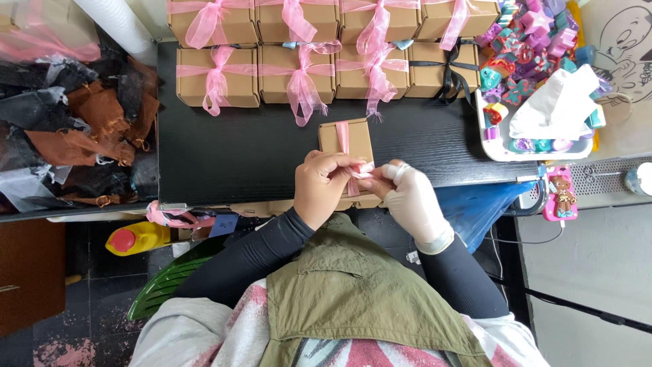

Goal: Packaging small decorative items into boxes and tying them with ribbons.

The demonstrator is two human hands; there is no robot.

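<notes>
— Left hand [324,185]?
— Bare, at the near edge of the black table [238,156], fingers pinched together on the pink ribbon [343,138] over a small cardboard box [353,139].
— And the right hand [411,197]?
— In a pale glove, just beside the left, fingertips likewise clamped on the ribbon where both hands meet.
— Position of the box?
— Flat on the table, straight in front, half covered by both hands, ribbon running lengthwise over the lid.
— Farther back?
— Two rows of tied boxes [292,68], nearly all with pink bows, one with a black bow [449,75].
— Off to the sides?
— Right: a white tray [499,151] heaped with colourful small pieces, a white tissue [557,105] on top. Left: a pile of brown and black pouches [88,129]. Below the table edge: a yellow bottle [139,238] with a red cap.
</notes>
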